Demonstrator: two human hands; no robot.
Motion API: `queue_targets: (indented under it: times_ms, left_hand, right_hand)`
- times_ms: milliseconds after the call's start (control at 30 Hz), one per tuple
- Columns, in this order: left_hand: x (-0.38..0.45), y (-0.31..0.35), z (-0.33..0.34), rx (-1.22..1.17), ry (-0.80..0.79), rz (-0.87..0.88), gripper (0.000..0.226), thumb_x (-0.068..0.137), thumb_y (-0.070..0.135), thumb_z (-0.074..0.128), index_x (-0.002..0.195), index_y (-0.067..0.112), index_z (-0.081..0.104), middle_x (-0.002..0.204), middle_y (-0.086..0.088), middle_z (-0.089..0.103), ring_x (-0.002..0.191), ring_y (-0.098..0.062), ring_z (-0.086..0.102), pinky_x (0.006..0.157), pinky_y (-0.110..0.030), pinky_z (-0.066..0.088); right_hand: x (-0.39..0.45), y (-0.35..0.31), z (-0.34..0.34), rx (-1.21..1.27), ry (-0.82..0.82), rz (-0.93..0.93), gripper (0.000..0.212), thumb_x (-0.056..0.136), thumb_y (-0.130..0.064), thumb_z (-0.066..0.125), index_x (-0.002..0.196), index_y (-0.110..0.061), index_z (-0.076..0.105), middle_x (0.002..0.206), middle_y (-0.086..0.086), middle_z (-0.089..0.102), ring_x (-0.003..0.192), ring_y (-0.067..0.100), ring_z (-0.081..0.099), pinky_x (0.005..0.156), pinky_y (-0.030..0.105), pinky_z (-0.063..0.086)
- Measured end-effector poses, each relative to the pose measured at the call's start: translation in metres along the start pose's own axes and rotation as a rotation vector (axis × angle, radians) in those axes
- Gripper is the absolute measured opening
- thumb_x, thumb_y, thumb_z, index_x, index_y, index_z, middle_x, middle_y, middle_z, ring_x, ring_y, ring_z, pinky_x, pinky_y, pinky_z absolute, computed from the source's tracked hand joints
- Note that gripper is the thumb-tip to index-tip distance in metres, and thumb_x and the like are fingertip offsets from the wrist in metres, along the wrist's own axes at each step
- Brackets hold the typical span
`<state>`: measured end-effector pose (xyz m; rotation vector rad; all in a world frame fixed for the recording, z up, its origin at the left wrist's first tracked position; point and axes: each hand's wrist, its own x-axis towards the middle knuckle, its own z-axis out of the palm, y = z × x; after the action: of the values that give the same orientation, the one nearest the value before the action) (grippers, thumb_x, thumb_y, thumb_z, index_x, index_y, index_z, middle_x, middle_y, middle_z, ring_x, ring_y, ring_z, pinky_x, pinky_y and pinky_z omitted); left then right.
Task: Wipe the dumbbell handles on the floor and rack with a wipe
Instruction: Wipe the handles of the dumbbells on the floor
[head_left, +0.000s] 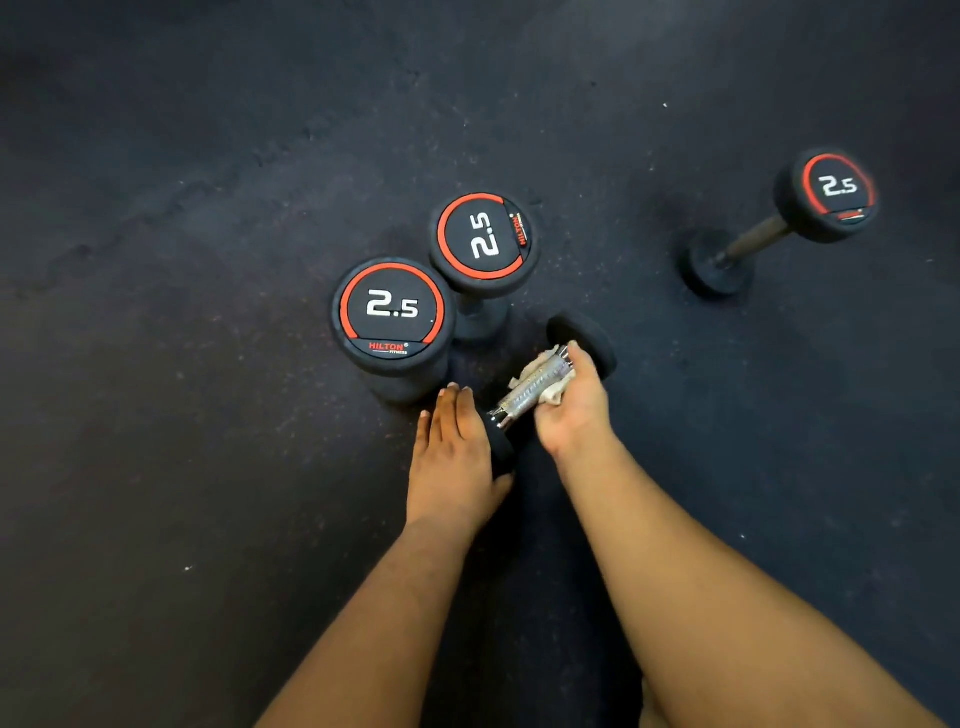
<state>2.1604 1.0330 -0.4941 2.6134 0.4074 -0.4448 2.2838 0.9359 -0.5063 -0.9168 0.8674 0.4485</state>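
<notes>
Dumbbells: 4 total. 3 stand on end: 2 side by side (393, 317) (484, 243), 1 apart at right (779, 223). 1 lies on its side (535, 384). Visible "2.5" end labels: 3. Wipe (530, 370): 1. Hands: 2, left (452, 457), right (571, 410).

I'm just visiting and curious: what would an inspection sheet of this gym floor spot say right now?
Surface: dark speckled rubber floor.
Job's things: lying dumbbell with chrome handle; white wipe wrapped around it.
Clutter: two upright 2.5 dumbbells close together; a third 2.5 dumbbell apart at right.
Hands: left hand flat, steadying the near weight end; right hand holds the wipe around the handle.
Cables: nothing seen.
Surroundings: the rack is not in view.
</notes>
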Motion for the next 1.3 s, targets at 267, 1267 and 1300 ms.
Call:
queue_targets:
  times_ms: [267, 1267, 1300]
  left_hand:
    - [0.0, 0.004, -0.008, -0.17, 0.03, -0.043, 0.113, 0.076, 0.048, 0.081, 0.158, 0.006, 0.015, 0.164, -0.013, 0.023, 0.154, -0.025, 0.018, 0.123, -0.037, 0.023]
    - [0.027, 0.193, -0.132, 0.415, -0.38, 0.001, 0.109, 0.094, 0.058, 0.059, 0.16, 0.009, -0.012, 0.169, -0.011, -0.014, 0.157, -0.028, -0.007, 0.125, -0.055, 0.004]
    - [0.024, 0.2, -0.133, 0.286, -0.35, -0.025, 0.107, 0.094, 0.061, 0.056, 0.161, 0.009, -0.008, 0.169, -0.009, -0.013, 0.157, -0.026, -0.007, 0.126, -0.052, 0.002]
  right_hand:
    - [-0.022, 0.047, -0.023, -0.714, 0.011, -0.163, 0.03, 0.101, -0.039, 0.058, 0.094, -0.014, 0.071, 0.091, 0.008, 0.077, 0.087, 0.022, 0.073, 0.088, 0.043, 0.058]
    - [-0.168, -0.209, -0.1, -0.541, 0.136, -0.227, 0.009, 0.093, -0.009, 0.07, 0.099, -0.015, 0.067, 0.091, 0.002, 0.076, 0.084, 0.017, 0.072, 0.072, 0.034, 0.056]
    - [-0.171, -0.217, -0.1, -0.49, 0.139, -0.212, 0.009, 0.093, -0.009, 0.069, 0.1, -0.014, 0.066, 0.092, 0.003, 0.076, 0.083, 0.017, 0.072, 0.072, 0.033, 0.055]
